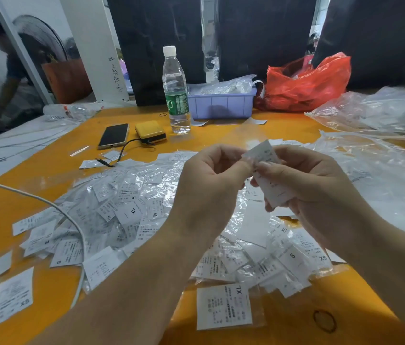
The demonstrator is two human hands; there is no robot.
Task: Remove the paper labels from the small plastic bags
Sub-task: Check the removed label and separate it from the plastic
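Above the orange table (131, 317), both hands work on one small plastic bag with its white paper label (270, 188). My left hand (211, 180) pinches the top edge of the label (262, 151) between thumb and forefinger. My right hand (306, 185) curls round the lower part of the bag and pinches it close to the left thumb. Below the hands spreads a heap of several small clear bags with printed size labels (131, 210). One bag marked XL (224, 306) lies apart near the front edge.
A water bottle (175, 90), a phone (113, 135) and a yellow power bank (150, 131) stand at the back. A lilac bin (221, 104) and a red plastic bag (308, 83) are behind. Large clear bags (383, 113) lie right. A white cable (35, 197) crosses left. A person crouches far left.
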